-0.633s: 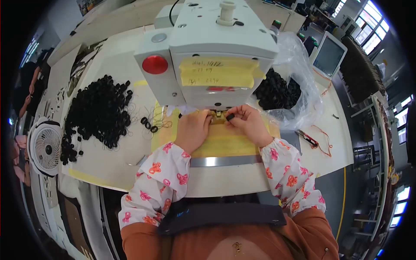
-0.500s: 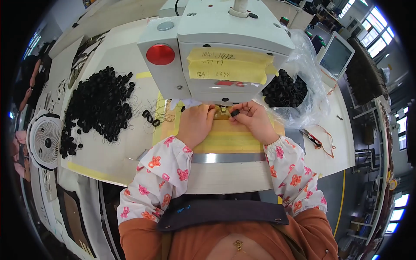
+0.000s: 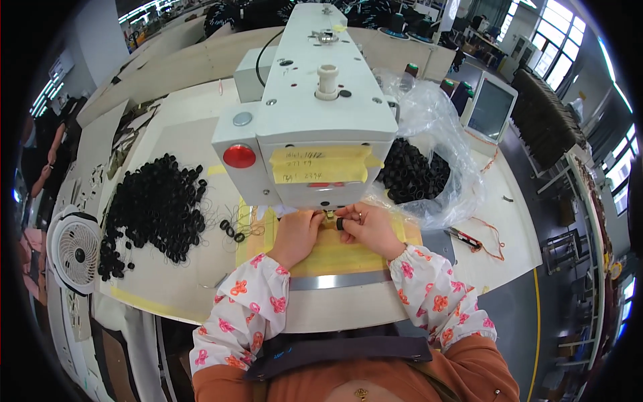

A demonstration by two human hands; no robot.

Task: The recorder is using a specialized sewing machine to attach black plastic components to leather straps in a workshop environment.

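Observation:
A white sewing machine (image 3: 321, 114) with a red button and a yellow paper note stands in front of me. Under its head, my left hand (image 3: 297, 236) lies left of the presser foot (image 3: 329, 214), fingers closed at the tips; I cannot make out what they hold. My right hand (image 3: 371, 231), just right of the foot, pinches a small black elastic loop (image 3: 340, 223) over the yellow-taped machine bed (image 3: 341, 261). A heap of black loops (image 3: 151, 214) with loose threads lies to the left; an open clear bag (image 3: 455, 194) of black loops sits to the right.
A white fan (image 3: 77, 254) is at the left edge, with another person (image 3: 50, 154) beyond. A monitor (image 3: 491, 107), thread cones (image 3: 447, 88) and a cutter knife (image 3: 464, 239) are to the right. A dark padded row (image 3: 546, 114) and metal racks stand farther right.
The whole view has shifted, so the machine and hands appear lower and more background shows. My hands stay at the presser foot, the right one still holding the black loop.

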